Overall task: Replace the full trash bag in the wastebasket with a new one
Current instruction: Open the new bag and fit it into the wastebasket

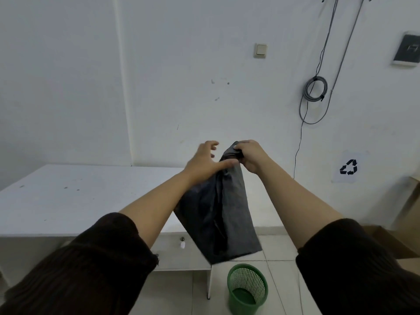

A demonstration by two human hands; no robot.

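Head view. The right hand [248, 155] is clamped on the gathered top edge of the new trash bag [219, 212], fingers curled tight around the bunched dark plastic. The bag hangs from this grip with its long axis running downward and slightly toward the person; its lower edge ends just above the rim of the wastebasket [247, 289]. The left hand [205, 165] is spread, fingers apart, its thumb touching the bag just below the right-hand grip; it clamps nothing. The wastebasket, green mesh and showing no liner inside, stands on the floor below the grip, beside the leg of the white table [68, 201]. Judgement: the next move is to open the bag mouth. The left hand is the nearer free hand, placed to separate the layers at the gathered edge.
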